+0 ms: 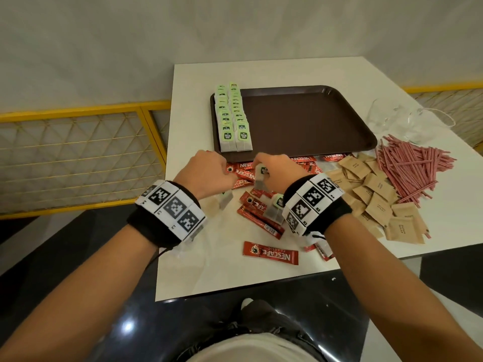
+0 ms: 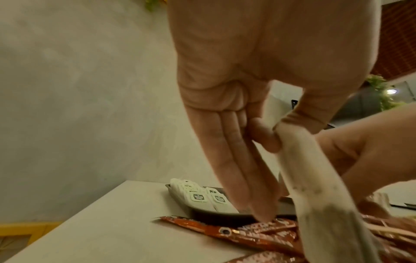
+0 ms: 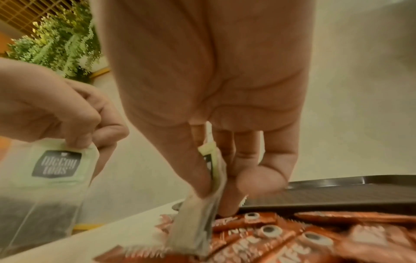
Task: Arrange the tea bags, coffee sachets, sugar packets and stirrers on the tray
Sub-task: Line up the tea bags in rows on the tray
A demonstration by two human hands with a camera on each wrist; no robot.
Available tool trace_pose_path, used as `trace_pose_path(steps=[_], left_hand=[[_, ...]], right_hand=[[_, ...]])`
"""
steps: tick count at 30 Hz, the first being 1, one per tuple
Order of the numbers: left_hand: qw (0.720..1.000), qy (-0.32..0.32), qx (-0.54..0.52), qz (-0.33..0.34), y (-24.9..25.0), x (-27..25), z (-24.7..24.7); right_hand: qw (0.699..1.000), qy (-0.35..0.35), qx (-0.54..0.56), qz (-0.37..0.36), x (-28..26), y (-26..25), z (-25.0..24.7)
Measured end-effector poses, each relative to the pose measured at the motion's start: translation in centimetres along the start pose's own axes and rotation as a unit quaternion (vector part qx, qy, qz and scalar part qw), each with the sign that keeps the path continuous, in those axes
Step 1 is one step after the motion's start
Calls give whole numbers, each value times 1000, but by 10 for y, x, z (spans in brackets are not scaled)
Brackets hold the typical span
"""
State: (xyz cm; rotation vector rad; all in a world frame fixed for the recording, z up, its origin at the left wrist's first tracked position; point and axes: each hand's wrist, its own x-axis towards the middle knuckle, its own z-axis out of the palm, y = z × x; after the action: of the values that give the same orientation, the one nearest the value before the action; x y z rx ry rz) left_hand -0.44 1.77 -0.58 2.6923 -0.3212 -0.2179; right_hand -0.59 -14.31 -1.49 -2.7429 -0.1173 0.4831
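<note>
We are holding a tea bag in each hand, just in front of the near edge of the brown tray (image 1: 308,118). Our left hand (image 1: 209,173) is pinching the top of one tea bag (image 3: 51,170) between thumb and forefinger, the other fingers reaching straight down toward the red coffee sachets (image 1: 244,173) lying on the white table (image 1: 261,71). Our right hand (image 1: 277,173) is pinching a second tea bag (image 3: 202,204) between thumb and fingers, and that bag is hanging down over the same sachets. On the tray, two neat overlapping rows of green-labelled tea bags (image 1: 232,116) are running along its left side from far to near, while the remainder of the tray is showing bare brown. More coffee sachets are lying loose on the table near us, one (image 1: 270,253) lying apart at the near side, and a couple of loose tea bags (image 1: 275,207) are resting among them. To the right, brown sugar packets (image 1: 376,194) are lying in a loose heap, and beyond them a pile of pink striped stirrers (image 1: 410,165) is spreading toward the right edge. Clear glass cups (image 1: 402,121) are sitting at the far right, beside the tray.
</note>
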Motion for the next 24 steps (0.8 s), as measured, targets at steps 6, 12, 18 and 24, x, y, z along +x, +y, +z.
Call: trace_pose_path(steps=[6, 12, 18, 24], left_hand=[[987, 47, -149, -31, 0, 19, -17], [939, 25, -331, -92, -21, 57, -23], [956, -27, -287, -60, -41, 89, -19], [964, -81, -252, -36, -43, 122, -10]], right_hand=[[995, 68, 77, -14, 19, 8, -18], [985, 34, 168, -37, 52, 22, -36], [966, 6, 257, -3, 93, 30, -38], [959, -16, 282, 27, 123, 32, -36]])
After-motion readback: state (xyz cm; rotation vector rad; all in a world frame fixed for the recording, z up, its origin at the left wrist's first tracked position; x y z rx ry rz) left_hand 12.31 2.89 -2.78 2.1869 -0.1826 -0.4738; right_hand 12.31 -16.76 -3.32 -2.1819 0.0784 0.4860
